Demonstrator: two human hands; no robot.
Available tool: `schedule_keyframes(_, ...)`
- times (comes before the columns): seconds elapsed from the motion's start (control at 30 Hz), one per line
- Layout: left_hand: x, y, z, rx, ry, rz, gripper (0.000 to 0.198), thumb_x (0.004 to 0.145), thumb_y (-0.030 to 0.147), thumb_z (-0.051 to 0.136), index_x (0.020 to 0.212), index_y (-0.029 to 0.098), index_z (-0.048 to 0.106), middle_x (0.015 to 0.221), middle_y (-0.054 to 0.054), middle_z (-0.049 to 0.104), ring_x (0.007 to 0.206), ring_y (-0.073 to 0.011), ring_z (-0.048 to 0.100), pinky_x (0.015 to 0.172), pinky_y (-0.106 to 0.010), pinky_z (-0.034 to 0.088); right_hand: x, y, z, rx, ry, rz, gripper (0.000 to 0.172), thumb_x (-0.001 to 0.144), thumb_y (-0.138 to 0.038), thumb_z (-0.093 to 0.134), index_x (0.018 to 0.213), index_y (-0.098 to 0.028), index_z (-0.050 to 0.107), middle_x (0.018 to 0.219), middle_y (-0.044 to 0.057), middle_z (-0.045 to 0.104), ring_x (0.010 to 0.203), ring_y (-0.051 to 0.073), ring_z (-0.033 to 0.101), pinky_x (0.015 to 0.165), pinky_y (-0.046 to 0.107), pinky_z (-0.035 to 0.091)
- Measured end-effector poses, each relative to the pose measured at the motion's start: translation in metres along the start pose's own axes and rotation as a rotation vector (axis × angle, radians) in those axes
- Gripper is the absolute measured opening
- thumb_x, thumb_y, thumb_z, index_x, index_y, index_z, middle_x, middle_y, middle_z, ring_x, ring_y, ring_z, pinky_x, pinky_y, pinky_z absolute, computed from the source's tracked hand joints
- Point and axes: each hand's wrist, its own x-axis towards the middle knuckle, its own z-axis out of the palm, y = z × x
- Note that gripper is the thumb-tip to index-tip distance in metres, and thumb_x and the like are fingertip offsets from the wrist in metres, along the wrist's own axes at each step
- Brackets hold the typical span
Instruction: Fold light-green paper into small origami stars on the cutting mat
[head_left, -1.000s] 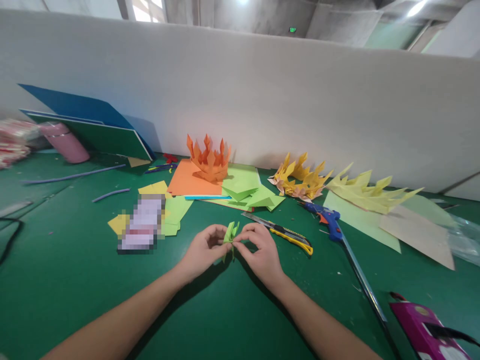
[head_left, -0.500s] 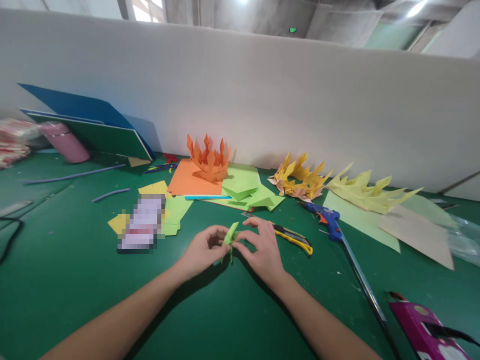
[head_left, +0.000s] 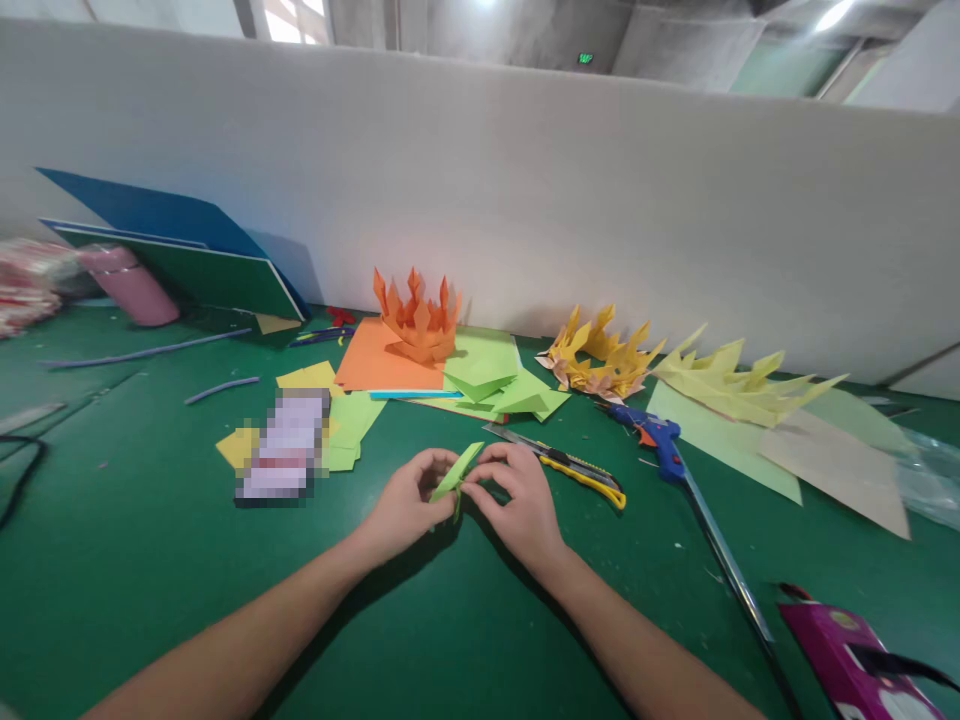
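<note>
A small folded piece of light green paper (head_left: pixel 457 475) is held over the green table, between both hands. My left hand (head_left: pixel 412 500) pinches its left side, fingers bent. My right hand (head_left: pixel 517 495) has its thumb and index finger closed on the paper's right edge. Just behind my right hand lies a yellow and black utility knife (head_left: pixel 585 475) with its blade out. An orange paper crown (head_left: pixel 424 325) stands on orange sheets beyond the hands, beside green paper sheets (head_left: pixel 480 362).
To the left lie a phone (head_left: pixel 289 445), yellow paper and purple sticks; a pink bottle (head_left: pixel 131 285) leans farther back. On the right are a yellow crown (head_left: pixel 596 355), a pale yellow crown strip (head_left: pixel 750 385), a blue glue gun (head_left: pixel 656 435) and a magenta box (head_left: pixel 844 655).
The green paper has tilted and shows more of its length. My right hand's index finger has come down and curled in, uncovering the knife's blade.
</note>
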Motion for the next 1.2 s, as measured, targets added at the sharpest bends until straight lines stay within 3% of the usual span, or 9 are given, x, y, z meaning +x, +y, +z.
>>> schedule_keyframes(0.27,0.0015,-0.0042,-0.0022,0.097,0.062,0.044,0.031,0.059,0.022,0.064,0.088,0.017,0.054,0.082,0.001,0.058,0.076,-0.0129,0.056,0.070,-0.025,0.046,-0.0018,0.0002,0.0044,0.124,-0.021,0.035,0.004,0.077,-0.025,0.065,0.079,-0.022,0.064,0.086,0.004,0.061,0.084,0.020,0.057,0.078,0.035,0.046)
schedule_keyframes(0.67,0.0010,-0.0029,-0.0011,0.071,0.024,0.002,0.037,0.058,0.026,0.068,0.090,0.018,0.053,0.081,0.001,0.056,0.075,-0.0127,0.056,0.067,-0.026,0.047,-0.0013,0.0034,0.0035,0.150,-0.052,0.084,0.007,0.071,-0.016,0.059,0.075,-0.021,0.063,0.085,0.004,0.060,0.082,0.019,0.058,0.077,0.034,0.046)
schedule_keyframes(0.97,0.0002,-0.0005,-0.0003,-0.035,-0.028,-0.036,0.036,0.059,0.027,0.073,0.089,0.016,0.056,0.086,-0.002,0.060,0.079,-0.0144,0.059,0.070,-0.028,0.049,0.0007,0.0038,0.0032,0.048,0.021,0.077,0.009,0.070,-0.013,0.057,0.067,-0.020,0.058,0.078,0.003,0.058,0.078,0.019,0.055,0.074,0.034,0.043)
schedule_keyframes(1.2,0.0031,-0.0007,-0.0059,0.023,0.088,0.043,0.023,0.064,0.030,0.069,0.080,0.017,0.058,0.077,0.001,0.060,0.074,-0.0128,0.058,0.070,-0.025,0.047,0.0008,0.0022,0.0017,-0.019,-0.001,0.010,0.010,0.071,-0.011,0.056,0.068,-0.020,0.058,0.079,0.003,0.058,0.079,0.019,0.053,0.074,0.033,0.042)
